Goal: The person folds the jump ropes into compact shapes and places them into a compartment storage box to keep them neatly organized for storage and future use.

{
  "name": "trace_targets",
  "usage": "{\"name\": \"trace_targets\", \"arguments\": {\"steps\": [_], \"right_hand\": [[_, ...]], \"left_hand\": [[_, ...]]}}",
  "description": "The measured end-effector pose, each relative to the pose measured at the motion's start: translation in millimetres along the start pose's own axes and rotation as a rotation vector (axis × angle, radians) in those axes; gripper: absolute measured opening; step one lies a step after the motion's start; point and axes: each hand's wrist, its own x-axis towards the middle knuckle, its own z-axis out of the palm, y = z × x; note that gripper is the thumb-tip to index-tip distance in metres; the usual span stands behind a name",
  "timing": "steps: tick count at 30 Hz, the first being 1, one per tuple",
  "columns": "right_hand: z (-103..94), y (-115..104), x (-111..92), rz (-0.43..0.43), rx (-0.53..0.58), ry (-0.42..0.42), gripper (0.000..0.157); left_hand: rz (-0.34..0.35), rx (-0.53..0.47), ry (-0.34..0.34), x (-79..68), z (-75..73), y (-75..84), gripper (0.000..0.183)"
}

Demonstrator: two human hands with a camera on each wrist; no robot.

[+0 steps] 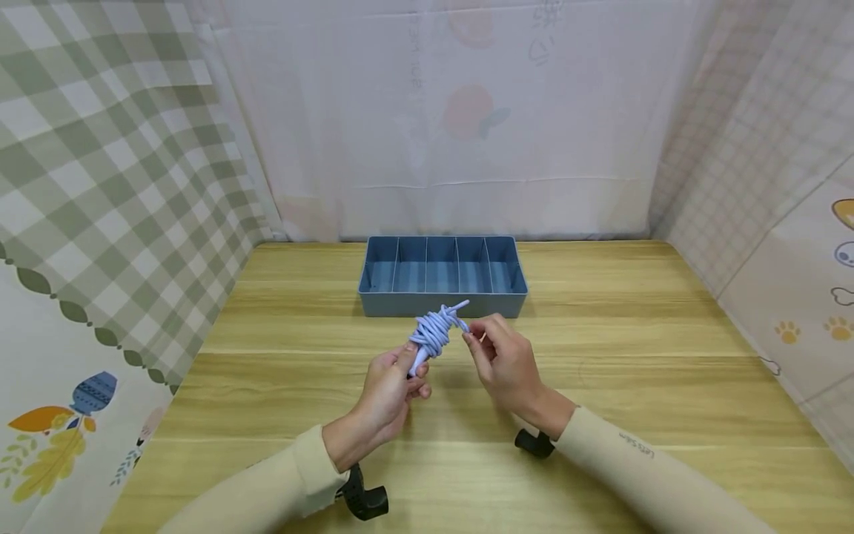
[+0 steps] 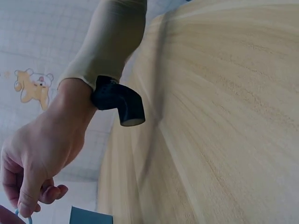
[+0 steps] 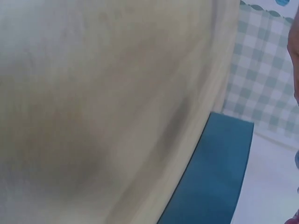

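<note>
In the head view, a lavender cord (image 1: 432,331) is wound in many turns into a tight bundle, with a thicker, smooth end below the windings. My left hand (image 1: 394,382) grips that thicker end, thumb on top. To its right, my right hand (image 1: 503,360) pinches a loop of the cord near the top of the bundle between thumb and forefinger. One thin tip of cord sticks out up and to the right. The left wrist view has the right hand (image 2: 44,149) with a bit of cord at its fingertips. Most of the bundle is outside both wrist views.
Just beyond the hands stands a blue-grey tray (image 1: 443,304) with several narrow compartments. It rests on a wood-grain table (image 1: 280,371). Patterned cloths hang at the left, back and right. Black camera mounts (image 1: 365,498) sit under both wrists.
</note>
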Motion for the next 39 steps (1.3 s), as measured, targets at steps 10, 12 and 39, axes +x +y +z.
{"name": "trace_targets", "arguments": {"steps": [10,12,39], "right_hand": [[-8.0,8.0,7.1,0.057,-0.035,0.023,0.022],[-9.1,8.1,7.6,0.076,-0.038,0.017,0.024],[-27.1,18.9,5.4,0.101,-0.111,-0.006,0.019]], "left_hand": [[0.012,-0.001,-0.036,-0.1,-3.3,-1.0,0.027],[0.01,-0.001,-0.049,-0.3,-4.7,-0.8,0.029],[0.002,0.247,0.005,1.8,-18.9,3.8,0.036]]}}
